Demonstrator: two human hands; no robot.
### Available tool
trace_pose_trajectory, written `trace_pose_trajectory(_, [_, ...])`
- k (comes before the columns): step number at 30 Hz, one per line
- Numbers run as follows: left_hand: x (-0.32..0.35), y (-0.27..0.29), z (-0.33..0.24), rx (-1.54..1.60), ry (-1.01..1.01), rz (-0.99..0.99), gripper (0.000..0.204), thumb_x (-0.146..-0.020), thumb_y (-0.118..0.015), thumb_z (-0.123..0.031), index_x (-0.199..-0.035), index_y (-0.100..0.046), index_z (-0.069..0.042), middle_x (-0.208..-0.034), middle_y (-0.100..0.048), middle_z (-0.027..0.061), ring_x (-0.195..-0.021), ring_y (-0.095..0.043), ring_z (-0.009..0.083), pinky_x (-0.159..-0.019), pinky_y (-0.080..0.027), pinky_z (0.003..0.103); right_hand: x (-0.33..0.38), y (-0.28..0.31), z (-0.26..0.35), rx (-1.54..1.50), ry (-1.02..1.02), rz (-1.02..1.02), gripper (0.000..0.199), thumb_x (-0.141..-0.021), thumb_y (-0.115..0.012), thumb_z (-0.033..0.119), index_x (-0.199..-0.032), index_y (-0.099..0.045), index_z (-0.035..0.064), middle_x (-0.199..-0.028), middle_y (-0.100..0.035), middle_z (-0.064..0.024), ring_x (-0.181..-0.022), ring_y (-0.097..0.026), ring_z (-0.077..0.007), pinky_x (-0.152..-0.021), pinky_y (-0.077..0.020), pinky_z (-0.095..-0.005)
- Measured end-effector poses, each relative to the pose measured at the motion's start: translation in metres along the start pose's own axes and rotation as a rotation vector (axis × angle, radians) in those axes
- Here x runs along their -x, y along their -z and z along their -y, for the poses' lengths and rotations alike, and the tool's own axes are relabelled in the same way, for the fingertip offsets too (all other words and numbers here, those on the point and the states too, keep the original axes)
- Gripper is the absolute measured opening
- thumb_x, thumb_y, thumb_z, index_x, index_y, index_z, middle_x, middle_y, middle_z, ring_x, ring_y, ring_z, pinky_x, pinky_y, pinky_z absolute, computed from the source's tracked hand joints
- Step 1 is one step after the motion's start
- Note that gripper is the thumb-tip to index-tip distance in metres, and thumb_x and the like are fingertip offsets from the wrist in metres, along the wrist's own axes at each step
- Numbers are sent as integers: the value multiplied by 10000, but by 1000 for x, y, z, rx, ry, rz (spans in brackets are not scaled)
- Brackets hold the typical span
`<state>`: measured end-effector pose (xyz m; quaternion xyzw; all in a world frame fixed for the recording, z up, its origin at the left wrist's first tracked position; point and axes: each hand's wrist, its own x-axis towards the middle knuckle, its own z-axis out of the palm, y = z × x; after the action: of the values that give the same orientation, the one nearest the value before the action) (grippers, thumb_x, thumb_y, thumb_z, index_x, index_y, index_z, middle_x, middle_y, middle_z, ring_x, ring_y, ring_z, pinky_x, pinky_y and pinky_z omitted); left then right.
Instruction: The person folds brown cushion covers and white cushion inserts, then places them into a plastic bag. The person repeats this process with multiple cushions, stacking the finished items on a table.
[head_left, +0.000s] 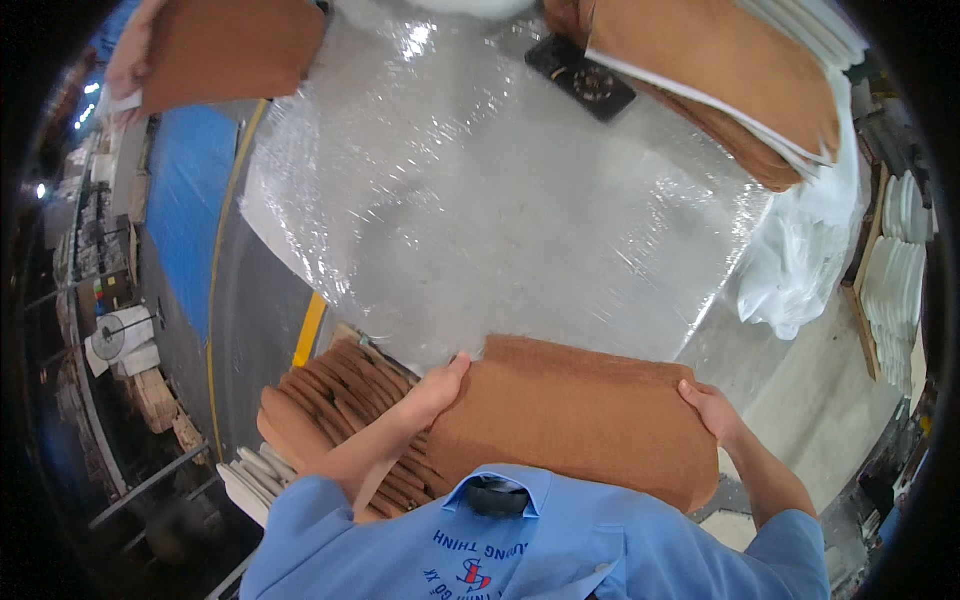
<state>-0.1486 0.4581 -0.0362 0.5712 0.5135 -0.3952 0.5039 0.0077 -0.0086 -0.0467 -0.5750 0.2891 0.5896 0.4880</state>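
A brown fabric-covered panel (585, 420) is held between my two hands, flat and close against my body at the near edge of the worktable (480, 240). My left hand (445, 388) grips its left edge near the top corner, with the thumb along the edge. On the opposite edge, my right hand (706, 408) is closed in the same way. Just left of my left forearm stands a row of similar brown panels (345, 405), packed side by side. The undersides of both hands are hidden by the panel.
Clear plastic film covers the table. Across it, a co-worker's hand (128, 65) holds another brown panel (235, 50). A stack of brown and white panels (715, 65), a black rectangular object (580, 78) and a white plastic bag (795, 265) lie far right. White pieces (895, 280) are stacked beyond.
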Motion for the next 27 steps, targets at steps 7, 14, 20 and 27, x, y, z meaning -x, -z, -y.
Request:
trace_pose_trajectory(7, [120,-33,-47,995,-554,301,792,-1057,-501,-604,-1602,-369,-44,-1583,-489,104,-1437,-474,264,-1194,-379,463,17,5,-69,-309,443,-135,480,-1016,-703,403,-1255,-660,-10,-1121,-738,-103,-950,-719,-202,-817,-596,-369])
trace_pose_trajectory(14, [171,-109,-67,850,-1141,189,725,-914,-789,-88,-1540,-427,-28,-1494,-561,77,-1394,-505,264,-1190,-393,465,6,-71,-58,-743,1007,-142,418,-1040,-675,335,-1311,-618,23,-1171,-707,-77,-1021,-681,-179,-878,-576,-362])
trace_pose_trajectory(20, [259,-45,-137,131,-1388,8,636,-889,-796,-74,-1448,-510,23,-1307,-676,116,-1175,-644,221,-1044,-501,373,10,-113,-72,-449,1008,-103,665,-1029,-698,372,-1559,-416,87,-1322,-608,-84,-1085,-609,-150,-898,-535,-320])
trace_pose_trajectory(27, [299,-86,-161,-960,-1285,117,671,-875,-823,-183,-1431,-498,3,-1301,-693,180,-1208,-660,246,-1031,-512,375,54,-131,-56,-743,1038,-60,695,-985,-751,392,-1534,-435,105,-1308,-627,-49,-1183,-568,-152,-931,-481,-370])
